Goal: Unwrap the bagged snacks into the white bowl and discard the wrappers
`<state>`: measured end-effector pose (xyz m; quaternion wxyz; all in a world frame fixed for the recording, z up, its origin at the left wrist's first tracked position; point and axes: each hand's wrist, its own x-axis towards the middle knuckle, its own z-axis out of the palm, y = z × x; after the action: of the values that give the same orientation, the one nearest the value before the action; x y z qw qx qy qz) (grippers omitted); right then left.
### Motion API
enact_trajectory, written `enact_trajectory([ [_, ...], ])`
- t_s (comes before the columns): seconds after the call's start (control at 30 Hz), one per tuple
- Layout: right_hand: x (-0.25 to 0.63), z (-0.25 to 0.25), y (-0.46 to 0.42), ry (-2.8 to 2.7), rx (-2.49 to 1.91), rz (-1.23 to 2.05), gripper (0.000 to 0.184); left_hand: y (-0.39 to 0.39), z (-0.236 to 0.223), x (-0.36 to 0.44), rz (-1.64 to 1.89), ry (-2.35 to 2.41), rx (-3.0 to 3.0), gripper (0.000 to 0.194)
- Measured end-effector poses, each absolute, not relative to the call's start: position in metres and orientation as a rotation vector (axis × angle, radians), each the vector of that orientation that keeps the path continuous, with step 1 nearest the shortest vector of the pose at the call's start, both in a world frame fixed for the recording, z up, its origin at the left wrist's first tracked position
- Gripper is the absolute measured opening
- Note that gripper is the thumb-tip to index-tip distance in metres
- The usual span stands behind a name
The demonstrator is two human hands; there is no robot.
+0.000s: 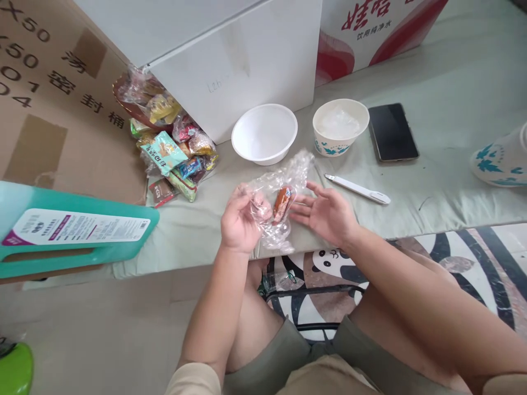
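Note:
My left hand [240,218] is closed, pinching the edge of a clear crumpled plastic bag [284,181] just above the front edge of the pale green mat [432,181]. Inside the bag lies a small reddish-brown wrapped snack [282,203]. My right hand [327,213] is beside the bag on its right, palm turned toward it, fingers stretched out and apart, fingertips close to the snack. An empty white bowl [264,133] stands just behind the bag. A white pen-like tool [357,188] lies to the right of my right hand.
A paper bowl with blue leaf print [340,127] holds crumpled clear plastic. A black phone [392,132] lies beside it. A pile of wrapped snacks [173,153] sits against a cardboard box [53,109]. A white box [230,55], a teal bottle [74,230] and another printed bowl [500,159] surround the mat.

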<state>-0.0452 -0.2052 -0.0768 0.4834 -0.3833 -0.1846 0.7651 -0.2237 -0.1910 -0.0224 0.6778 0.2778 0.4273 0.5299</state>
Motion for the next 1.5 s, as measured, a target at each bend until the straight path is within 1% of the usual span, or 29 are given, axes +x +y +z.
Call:
enact_trajectory([
  [0.07,-0.049,-0.075,-0.205,-0.384,-0.823,1.982,0.050,-0.192,-0.013,-0.224,1.173,0.906,0.556,0.024],
  [0.13,-0.055,-0.074,-0.207,-0.378,-0.796,2.033,0.049,-0.194,-0.010,-0.222,1.122,0.881,0.516,0.023],
  [0.23,-0.066,-0.074,-0.208,-0.415,-0.800,2.075,0.041,-0.197,-0.014,-0.220,1.014,0.845,0.495,0.022],
  [0.33,-0.074,-0.078,-0.208,-0.400,-0.811,2.093,0.035,-0.195,-0.022,-0.224,0.977,0.802,0.507,0.026],
  [0.47,-0.075,-0.082,-0.203,-0.324,-0.865,1.999,0.028,-0.183,-0.031,-0.238,1.096,1.014,0.326,0.030],
  [0.6,-0.072,-0.079,-0.199,-0.268,-0.835,1.914,0.040,-0.170,-0.032,-0.253,1.169,1.198,0.180,0.028],
  [0.7,-0.073,-0.075,-0.200,-0.305,-0.866,1.940,0.039,-0.168,-0.028,-0.264,1.176,1.111,0.191,0.031],
  [0.8,-0.075,-0.073,-0.203,-0.308,-0.969,2.051,0.039,-0.170,-0.022,-0.276,1.198,0.968,0.259,0.035],
  [0.9,-0.074,-0.075,-0.205,-0.293,-0.923,2.184,0.041,-0.178,-0.018,-0.289,1.337,0.901,0.373,0.038],
  [1.0,-0.071,-0.076,-0.207,-0.327,-0.871,2.207,0.036,-0.190,-0.016,-0.302,1.515,0.913,0.501,0.038],
  [1.13,-0.062,-0.071,-0.209,-0.466,-1.010,2.013,0.032,-0.194,-0.020,-0.313,1.666,0.858,0.601,0.040],
  [1.23,-0.055,-0.062,-0.192,-0.578,-1.149,1.771,0.033,-0.186,-0.029,-0.313,1.591,0.834,0.533,0.040],
  [1.37,-0.053,-0.043,-0.130,-0.747,-1.177,1.449,0.024,-0.176,-0.037,-0.302,1.451,0.881,0.489,0.040],
  [1.43,-0.051,-0.034,-0.102,-0.888,-1.188,1.301,0.027,-0.176,-0.038,-0.295,1.400,0.877,0.486,0.041],
  [1.5,-0.048,-0.029,-0.094,-1.064,-1.238,1.091,0.037,-0.177,-0.037,-0.289,1.348,0.881,0.480,0.040],
])
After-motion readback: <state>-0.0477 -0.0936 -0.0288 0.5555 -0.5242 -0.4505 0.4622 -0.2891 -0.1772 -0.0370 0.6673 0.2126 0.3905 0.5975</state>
